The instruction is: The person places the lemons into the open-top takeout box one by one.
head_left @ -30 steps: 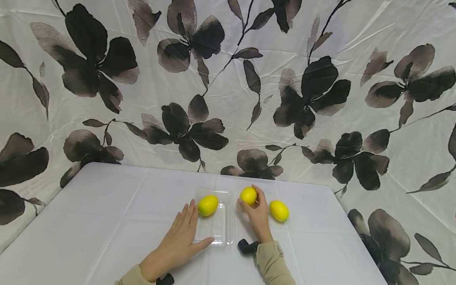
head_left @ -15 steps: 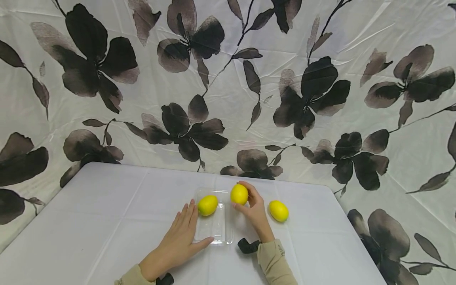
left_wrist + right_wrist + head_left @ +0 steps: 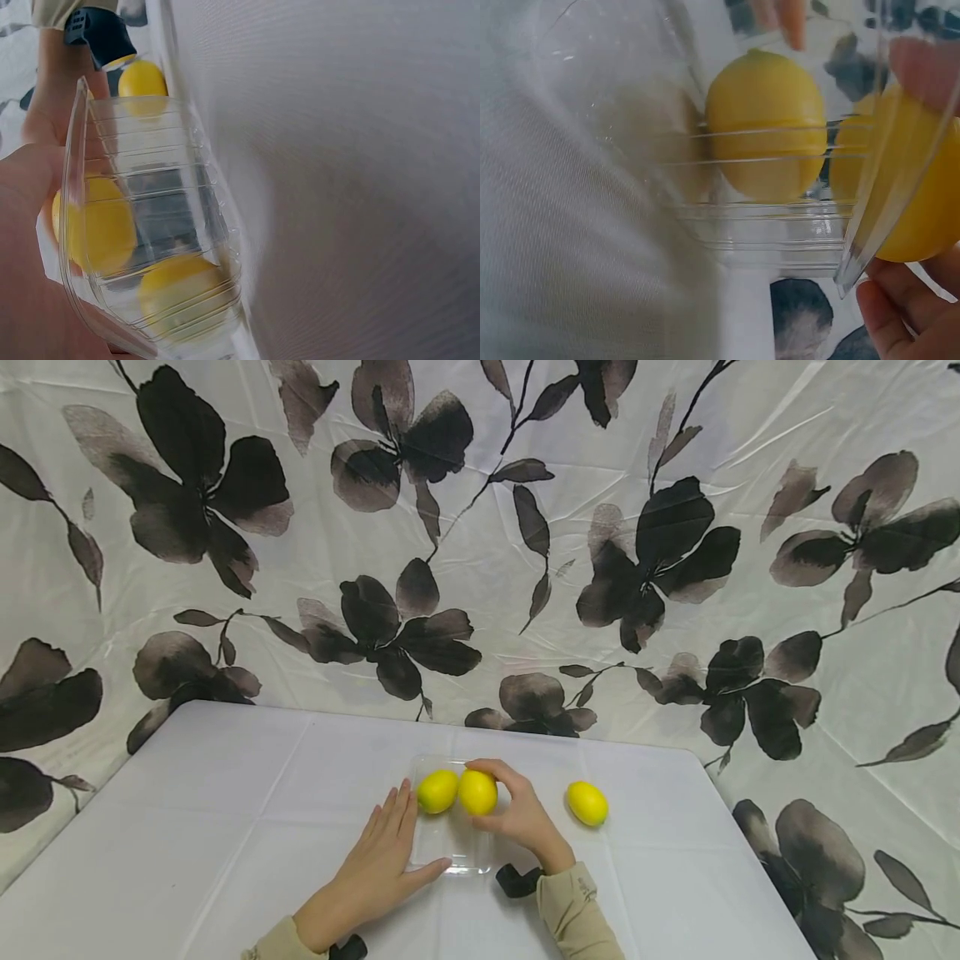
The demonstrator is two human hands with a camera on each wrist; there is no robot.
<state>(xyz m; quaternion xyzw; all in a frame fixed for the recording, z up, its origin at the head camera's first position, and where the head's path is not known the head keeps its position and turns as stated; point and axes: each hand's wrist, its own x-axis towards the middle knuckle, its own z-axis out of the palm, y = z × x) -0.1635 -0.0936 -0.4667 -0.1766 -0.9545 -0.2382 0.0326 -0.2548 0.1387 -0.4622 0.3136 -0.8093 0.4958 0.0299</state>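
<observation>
A clear plastic tray (image 3: 450, 852) lies on the white-covered table. One yellow lemon (image 3: 437, 792) sits inside it, toward the far left, and also shows through the ribbed tray wall in the right wrist view. My right hand (image 3: 525, 822) holds a second lemon (image 3: 477, 792) between thumb and fingers, over the tray's far right part. In the right wrist view this held lemon (image 3: 922, 187) appears at the tray's rim. My left hand (image 3: 375, 868), fingers straight, rests along the tray's left side, thumb near its front edge.
A third lemon (image 3: 587, 803) lies on the table to the right of my right hand. Dark wrist-worn devices (image 3: 517, 882) sit at both wrists. Behind the table's far edge hangs a floral-patterned cloth (image 3: 420, 635).
My right hand has carried its lemon leftward, from beside the tray to over it, close to the lemon inside. The left hand has stayed put.
</observation>
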